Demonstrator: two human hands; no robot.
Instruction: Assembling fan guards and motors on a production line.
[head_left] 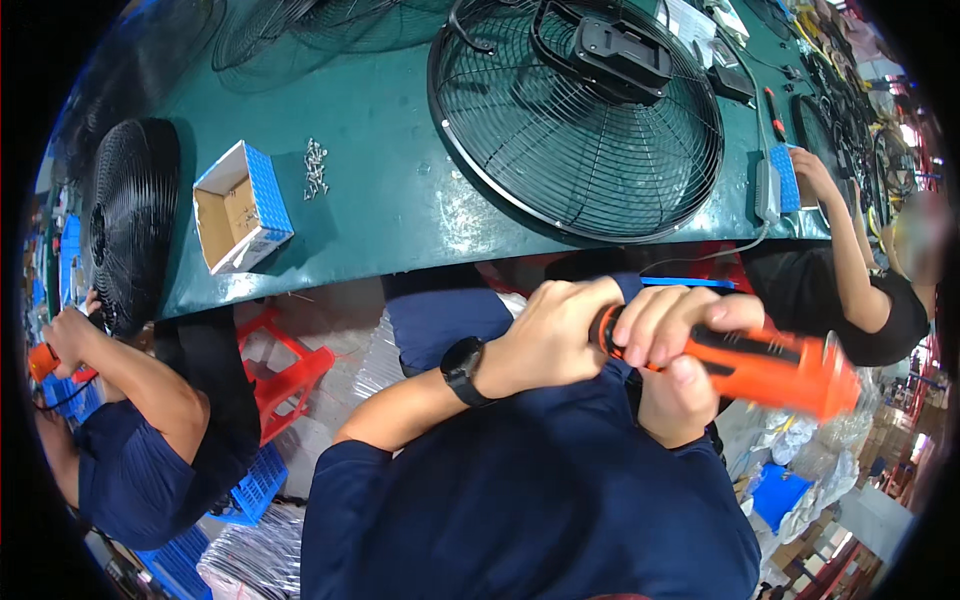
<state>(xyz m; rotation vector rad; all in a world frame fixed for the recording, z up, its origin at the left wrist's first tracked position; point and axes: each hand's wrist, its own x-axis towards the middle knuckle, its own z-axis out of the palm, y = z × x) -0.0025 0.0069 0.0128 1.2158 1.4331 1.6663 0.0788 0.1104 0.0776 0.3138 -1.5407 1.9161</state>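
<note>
Across my chest I hold an orange and black power screwdriver (770,370) with both hands. My right hand (675,345) is wrapped round its middle; its far right part is smeared by motion. My left hand (555,335), with a black watch on the wrist, is closed at the tool's left end by an orange-ringed collar. What lies inside the left fingers is hidden. Beyond my hands a large round black fan grille (590,140) lies on the green table, with a black motor housing (622,55) on top.
Left on the green table (380,150) are an open box (228,215) and a pile of screws (315,168). Another black fan (130,225) stands by a co-worker (150,440) at left. A second co-worker (860,280) reaches into a blue box at right. A red stool (290,370) stands below.
</note>
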